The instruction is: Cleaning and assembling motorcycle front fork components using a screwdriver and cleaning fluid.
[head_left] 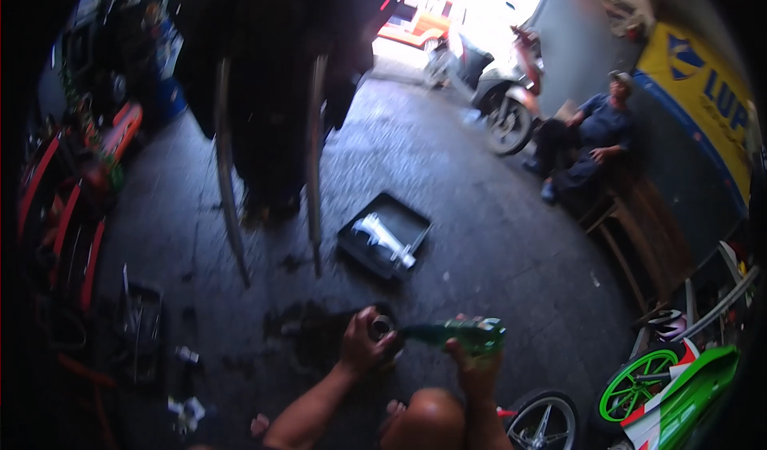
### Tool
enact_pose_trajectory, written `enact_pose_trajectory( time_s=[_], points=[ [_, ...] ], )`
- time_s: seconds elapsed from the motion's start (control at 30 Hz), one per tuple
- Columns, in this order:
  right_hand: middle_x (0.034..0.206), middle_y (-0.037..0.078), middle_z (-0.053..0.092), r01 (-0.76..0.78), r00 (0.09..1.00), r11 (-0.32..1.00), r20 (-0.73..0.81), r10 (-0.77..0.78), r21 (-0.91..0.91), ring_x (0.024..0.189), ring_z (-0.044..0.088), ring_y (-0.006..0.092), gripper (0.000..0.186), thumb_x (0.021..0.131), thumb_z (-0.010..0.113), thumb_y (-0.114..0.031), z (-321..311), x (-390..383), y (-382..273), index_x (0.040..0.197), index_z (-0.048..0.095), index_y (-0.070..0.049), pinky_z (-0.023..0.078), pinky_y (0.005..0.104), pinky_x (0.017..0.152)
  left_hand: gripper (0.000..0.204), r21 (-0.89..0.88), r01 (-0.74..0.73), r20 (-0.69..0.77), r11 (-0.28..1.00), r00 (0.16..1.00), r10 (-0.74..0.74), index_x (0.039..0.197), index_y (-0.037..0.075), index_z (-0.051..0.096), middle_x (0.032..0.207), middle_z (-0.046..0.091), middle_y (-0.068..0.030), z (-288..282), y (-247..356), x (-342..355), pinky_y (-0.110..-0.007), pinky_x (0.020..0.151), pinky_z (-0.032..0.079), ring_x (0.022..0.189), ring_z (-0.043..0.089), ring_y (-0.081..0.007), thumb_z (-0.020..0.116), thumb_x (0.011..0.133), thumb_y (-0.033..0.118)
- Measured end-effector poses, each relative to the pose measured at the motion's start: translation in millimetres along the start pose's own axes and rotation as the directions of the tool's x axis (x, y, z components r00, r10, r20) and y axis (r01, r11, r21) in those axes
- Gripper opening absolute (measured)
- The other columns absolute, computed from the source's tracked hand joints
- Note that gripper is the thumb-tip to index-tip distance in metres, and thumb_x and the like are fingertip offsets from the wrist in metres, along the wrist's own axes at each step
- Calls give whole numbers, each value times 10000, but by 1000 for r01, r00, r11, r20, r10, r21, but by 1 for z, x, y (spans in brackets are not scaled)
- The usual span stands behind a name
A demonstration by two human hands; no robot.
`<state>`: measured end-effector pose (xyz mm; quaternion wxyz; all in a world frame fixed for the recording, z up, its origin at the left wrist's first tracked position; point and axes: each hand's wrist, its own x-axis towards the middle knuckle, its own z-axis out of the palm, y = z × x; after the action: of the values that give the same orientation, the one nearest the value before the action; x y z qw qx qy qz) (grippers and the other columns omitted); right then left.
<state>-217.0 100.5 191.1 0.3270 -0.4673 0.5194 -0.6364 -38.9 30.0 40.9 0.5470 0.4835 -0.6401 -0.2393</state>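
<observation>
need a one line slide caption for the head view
Right hand holds a green bottle pointed toward a round-mouthed part in the left hand, with a black tray beyond.

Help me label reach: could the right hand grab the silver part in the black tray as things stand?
Probably not: the right hand holds the green bottle, though the open tray leaves the silver part uncovered.

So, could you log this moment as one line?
left hand: holding round-mouthed part | right hand: holding green bottle, neck toward it | nearby: black tray with silvery piece inside
</observation>
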Motion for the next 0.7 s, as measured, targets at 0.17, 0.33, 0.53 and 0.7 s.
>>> enact_pose_trajectory(
  time_s=[0.17, 0.33, 0.53, 0.7],
  points=[
    [1227, 192, 623, -20, 999, 999, 30, 21, -43, 1144, 610, 256, 605, 755, 869, -97, -6, 4, -15, 1219, 494, 2, 524, 371, 959, 571, 26, -129, 136, 991, 983, 124, 1198, 29, 616, 1031, 668, -149, 1, 8, 18, -430, 904, 473, 992, 621, -325, 839, 721, 252],
    [1226, 191, 614, 69, 997, 996, 29, -67, -64, 1169, 598, 263, 617, 756, 875, -132, 4, 3, -11, 1222, 489, -9, 511, 389, 979, 582, 75, -119, 186, 990, 977, 104, 1160, 40, 647, 1049, 688, -115, -5, 2, 6, -408, 903, 449, 981, 629, -293, 870, 696, 313],
    [1223, 195, 621, 158, 974, 978, 186, -131, -138, 1133, 620, 252, 633, 742, 888, -164, -3, 5, -19, 1215, 498, -6, 527, 373, 953, 583, 71, -142, 206, 987, 971, 125, 1149, 70, 664, 1025, 702, -78, 0, 9, -1, -397, 908, 430, 978, 629, -269, 874, 682, 349],
    [1198, 185, 651, 219, 936, 945, 326, -133, -243, 1081, 655, 235, 611, 724, 899, -159, -6, 19, -38, 1189, 533, -2, 548, 348, 914, 580, 57, -164, 217, 985, 965, 148, 1149, 74, 665, 1035, 702, -68, 10, 13, -7, -400, 914, 424, 993, 620, -266, 875, 673, 332]
  ],
)
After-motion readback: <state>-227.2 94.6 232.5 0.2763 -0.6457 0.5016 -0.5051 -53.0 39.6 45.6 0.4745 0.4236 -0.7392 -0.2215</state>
